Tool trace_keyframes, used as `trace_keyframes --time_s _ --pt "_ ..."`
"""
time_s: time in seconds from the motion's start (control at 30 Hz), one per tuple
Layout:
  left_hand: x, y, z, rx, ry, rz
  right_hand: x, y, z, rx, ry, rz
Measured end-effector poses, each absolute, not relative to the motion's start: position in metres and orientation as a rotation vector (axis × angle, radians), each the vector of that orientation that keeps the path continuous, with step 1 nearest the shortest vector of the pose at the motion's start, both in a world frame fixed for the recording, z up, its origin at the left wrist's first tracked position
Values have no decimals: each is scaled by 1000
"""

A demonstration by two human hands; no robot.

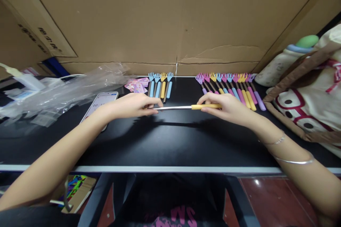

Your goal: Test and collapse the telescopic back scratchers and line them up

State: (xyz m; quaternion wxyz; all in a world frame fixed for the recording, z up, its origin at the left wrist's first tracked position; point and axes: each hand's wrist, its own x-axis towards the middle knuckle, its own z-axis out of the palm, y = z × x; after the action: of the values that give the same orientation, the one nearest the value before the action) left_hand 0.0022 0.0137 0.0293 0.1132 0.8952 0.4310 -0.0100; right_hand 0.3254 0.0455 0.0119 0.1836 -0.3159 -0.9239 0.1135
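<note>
I hold a telescopic back scratcher (pixel 186 107) level above the black table (pixel 165 138), its shiny metal rod pulled out. My left hand (pixel 135 105) is closed around the rod's left end, which is hidden in my fingers. My right hand (pixel 222 108) pinches the yellow handle on the right. Behind my left hand lies a short row of several scratchers (pixel 160 85) with blue, brown and yellow handles. Behind my right hand lies a longer row of scratchers (pixel 231 88) in pink, blue, yellow and purple.
A phone (pixel 99 103) lies face up by my left forearm, beside crumpled clear plastic bags (pixel 61 92). Small pink packets (pixel 137 84) sit near the short row. A cream bag with brown straps (pixel 303 95) fills the right side. Cardboard (pixel 170 17) walls the back.
</note>
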Motion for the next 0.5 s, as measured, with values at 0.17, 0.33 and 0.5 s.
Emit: trace_keyframes --time_s 0.17,0.33,0.5 --pt "2 14 26 2760 1316 88 327 47 13 -868 -2549 450" --pt "1 15 19 2945 1366 247 327 49 7 -919 -2445 842" --pt "1 15 13 3023 1339 306 326 51 1 -962 -2366 1206"
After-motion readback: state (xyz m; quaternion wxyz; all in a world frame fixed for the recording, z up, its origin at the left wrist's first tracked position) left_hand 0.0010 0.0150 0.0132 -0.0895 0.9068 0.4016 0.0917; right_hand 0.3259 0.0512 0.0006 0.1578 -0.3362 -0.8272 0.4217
